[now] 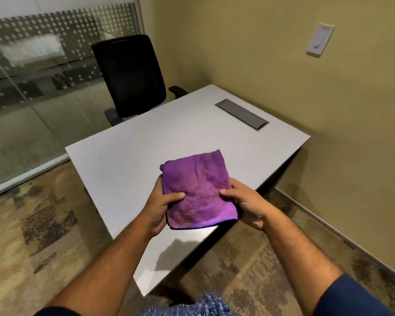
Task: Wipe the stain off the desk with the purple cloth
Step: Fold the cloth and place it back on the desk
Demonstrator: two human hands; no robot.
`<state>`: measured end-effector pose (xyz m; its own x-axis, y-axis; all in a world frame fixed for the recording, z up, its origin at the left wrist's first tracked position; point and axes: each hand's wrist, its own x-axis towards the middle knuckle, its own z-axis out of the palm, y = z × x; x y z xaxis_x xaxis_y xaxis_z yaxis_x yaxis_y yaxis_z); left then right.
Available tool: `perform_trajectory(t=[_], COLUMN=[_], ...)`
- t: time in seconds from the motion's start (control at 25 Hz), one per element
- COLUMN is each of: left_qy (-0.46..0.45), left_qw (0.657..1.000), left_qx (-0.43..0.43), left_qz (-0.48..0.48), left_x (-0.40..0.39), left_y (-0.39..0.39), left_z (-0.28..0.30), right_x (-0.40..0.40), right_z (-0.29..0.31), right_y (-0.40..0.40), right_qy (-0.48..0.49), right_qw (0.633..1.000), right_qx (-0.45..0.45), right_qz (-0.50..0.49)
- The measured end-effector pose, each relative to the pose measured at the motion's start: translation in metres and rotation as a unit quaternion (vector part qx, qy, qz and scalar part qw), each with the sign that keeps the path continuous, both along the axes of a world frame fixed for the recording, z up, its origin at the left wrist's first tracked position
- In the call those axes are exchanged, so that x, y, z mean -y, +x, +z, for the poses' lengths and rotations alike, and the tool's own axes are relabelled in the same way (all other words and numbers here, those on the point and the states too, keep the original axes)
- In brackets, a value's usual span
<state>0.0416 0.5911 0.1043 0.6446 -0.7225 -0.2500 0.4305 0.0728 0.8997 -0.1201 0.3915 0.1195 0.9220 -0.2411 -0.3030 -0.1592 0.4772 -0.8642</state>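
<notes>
Both hands are holding the folded purple microfibre cloth (197, 192) up above the near part of the flat pale grey rectangular bench (128, 151), not touching it. The left hand (161, 207) is closing its thumb over the cloth's left edge with the fingers curled underneath, and the right hand (246, 206) is pinching the right edge the same way, thumb on top. So both hands are clamping the 1 cloth between them.

The step in hand is, as I am judging it, readying the cloth before it is going down. To do it well, the person is best keeping the fold flat and thick, passing it into 1 hand with the palm spread over the middle, and pressing a clean face down. No stain is showing on the bench beyond the hands, so where to wipe cannot be told; it may be lying beneath the cloth or be too faint to see.

The cloth is looking like a soft, fuzzy square, folded into layers, with a darker stitched hem along the edge nearest the wrists. Faint orange-pink blotches are marking its upper face, strongest between the 2 thumbs and towards the near left corner
</notes>
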Motion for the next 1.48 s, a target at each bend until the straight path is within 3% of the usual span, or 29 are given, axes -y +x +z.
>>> perform_trajectory(t=[0.16, 0.36, 0.52, 0.6, 0.76, 0.84, 0.92, 1.04, 1.24, 1.36, 1.48], left_qy=[-0.016, -0.028, -0.031, 0.025, 0.054, 0.059, 0.09, 0.181, 0.21, 0.243, 0.252], left_qw=[1.0, 1.0, 0.999, 0.999, 0.984, 0.982, 0.986, 0.981, 0.962, 0.952, 0.956], left_qx=[0.025, 0.013, -0.015, -0.013, -0.143, -0.16, -0.122, 0.016, 0.041, 0.091, 0.088], left_qz=[-0.009, -0.007, 0.011, 0.028, 0.092, 0.086, 0.064, 0.064, 0.171, 0.16, 0.124], left_x=[0.036, 0.087, 0.14, 0.172, 0.24, 0.27, 0.295, 0.323, 0.352, 0.38, 0.422], left_y=[0.033, 0.034, 0.018, 0.004, -0.028, -0.036, -0.046, -0.058, -0.044, -0.025, 0.001], left_z=[0.014, 0.025, 0.03, 0.029, 0.014, 0.011, 0.005, -0.005, -0.007, -0.012, -0.014], right_x=[0.044, 0.104, 0.172, 0.203, 0.285, 0.322, 0.347, 0.375, 0.421, 0.441, 0.465], right_z=[0.009, 0.008, 0.001, 0.001, 0.01, 0.007, 0.006, 0.002, -0.018, -0.034, -0.04], right_y=[0.014, 0.028, 0.035, 0.036, 0.033, 0.038, 0.04, 0.043, 0.052, 0.059, 0.068], right_qy=[-0.031, -0.084, -0.035, 0.0, 0.001, -0.044, -0.133, -0.198, -0.165, -0.192, -0.209], right_qw=[0.998, 0.995, 0.997, 0.997, 0.999, 0.999, 0.989, 0.972, 0.973, 0.964, 0.955], right_qx=[0.036, -0.013, -0.033, -0.024, -0.018, -0.032, -0.046, -0.044, -0.06, -0.092, -0.132], right_qz=[-0.028, -0.057, -0.068, -0.071, -0.03, -0.006, 0.036, 0.115, 0.148, 0.157, 0.16])
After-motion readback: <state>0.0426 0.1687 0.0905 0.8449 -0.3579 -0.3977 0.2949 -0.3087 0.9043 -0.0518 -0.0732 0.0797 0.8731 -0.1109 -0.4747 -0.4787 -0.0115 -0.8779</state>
